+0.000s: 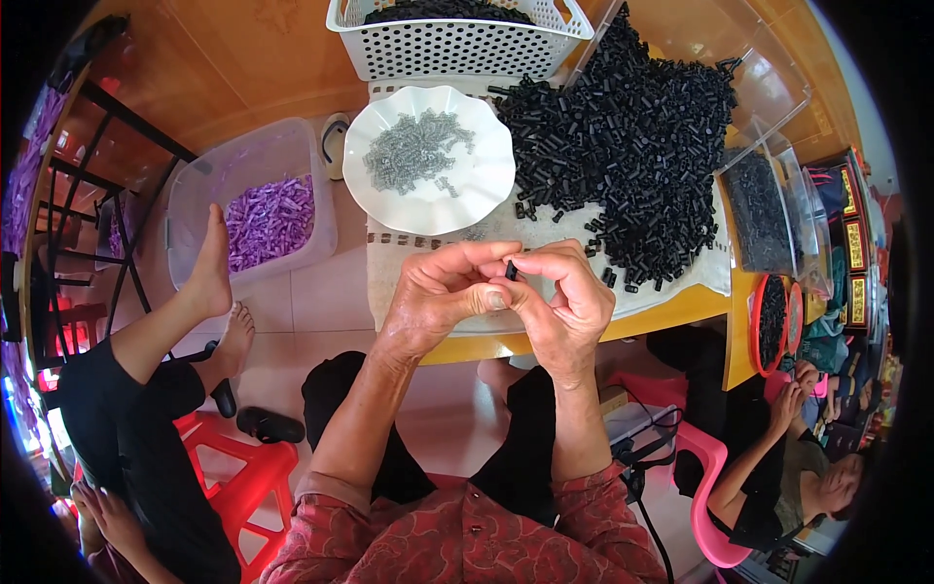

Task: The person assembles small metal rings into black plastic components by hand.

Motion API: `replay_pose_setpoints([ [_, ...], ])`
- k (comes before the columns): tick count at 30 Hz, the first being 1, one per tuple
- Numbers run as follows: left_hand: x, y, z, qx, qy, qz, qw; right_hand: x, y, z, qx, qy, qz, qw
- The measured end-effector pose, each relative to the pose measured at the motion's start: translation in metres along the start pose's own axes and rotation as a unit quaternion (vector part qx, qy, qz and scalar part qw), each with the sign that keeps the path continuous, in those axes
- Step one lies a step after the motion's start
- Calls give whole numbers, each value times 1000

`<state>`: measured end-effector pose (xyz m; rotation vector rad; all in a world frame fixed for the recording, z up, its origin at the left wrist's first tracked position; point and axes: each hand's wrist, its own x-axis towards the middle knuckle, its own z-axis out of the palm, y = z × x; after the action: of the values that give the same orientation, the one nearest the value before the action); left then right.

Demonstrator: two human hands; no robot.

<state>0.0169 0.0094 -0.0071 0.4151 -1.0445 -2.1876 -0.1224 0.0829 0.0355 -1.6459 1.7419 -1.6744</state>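
Note:
Above the front edge of the table, my two hands meet at the fingertips. Between the thumb and forefinger of my right hand (564, 307) is a small black cylindrical piece (511, 271). My left hand (443, 297) is closed in a pinch beside it; whatever lies between those fingertips is too small to make out. Just beyond my hands stands a white scalloped plate (360, 190), heaped with tiny silvery, see-through pieces (413, 151) that look like springs. To its right spreads a large pile of similar black pieces (603, 146), spilling from a clear bin (769, 73) onto a pale cloth (389, 287).
A white perforated basket (457, 56) of black parts stands behind the plate. On the right are a clear container (764, 209) and a red round tray (757, 326). A tub (326, 209) of purple pieces (272, 224) and a red stool (238, 477) are left. People sit on both sides.

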Motion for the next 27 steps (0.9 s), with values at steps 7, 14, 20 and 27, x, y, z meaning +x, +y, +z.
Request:
replay_pose_setpoints([
  [7,2,9,12,-20,-16,-2,1000,4,6,-1,6,7,-16,1000],
  [14,4,8,16,-21,9,-1,1000,4,4,-3,-3,-19,-27,999],
  [20,6,6,15,-43,31,-14,998,7,5,-4,-33,-36,-63,997],
  [27,6,1,10,-63,50,4,997,8,0,0,-23,-55,-47,997],
])
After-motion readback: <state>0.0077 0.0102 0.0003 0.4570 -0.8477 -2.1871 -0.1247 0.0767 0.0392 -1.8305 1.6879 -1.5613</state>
